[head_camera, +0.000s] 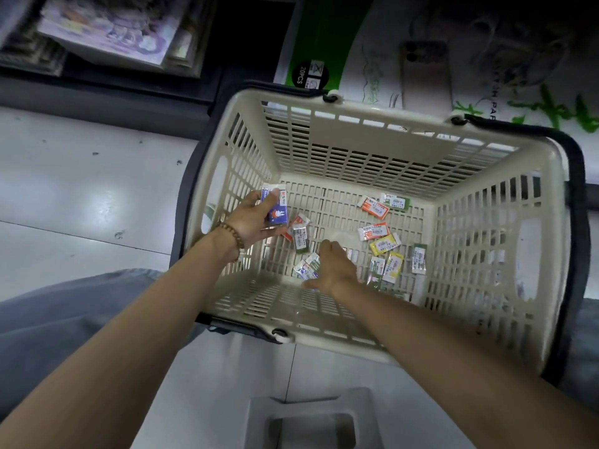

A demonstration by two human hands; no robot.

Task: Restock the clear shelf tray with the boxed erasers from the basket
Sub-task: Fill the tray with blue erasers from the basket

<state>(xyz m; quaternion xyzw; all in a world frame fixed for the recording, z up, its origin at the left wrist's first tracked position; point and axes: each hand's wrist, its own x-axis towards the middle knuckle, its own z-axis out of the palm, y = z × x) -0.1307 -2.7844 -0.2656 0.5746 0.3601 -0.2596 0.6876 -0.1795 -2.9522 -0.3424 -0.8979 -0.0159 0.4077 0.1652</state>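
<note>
Left hand [251,223] grips boxed erasers [275,210] in its fingers; right hand [334,267], fingers' hold unclear, covers an eraser [306,269] in the basket [356,131].

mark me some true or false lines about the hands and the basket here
1. The left hand holds blue boxed erasers. True.
2. The basket is empty. False: loose erasers lie scattered on its floor.
3. The right hand reaches down inside the basket. True.
4. The left wrist is bare. False: it wears a beaded bracelet.
</note>
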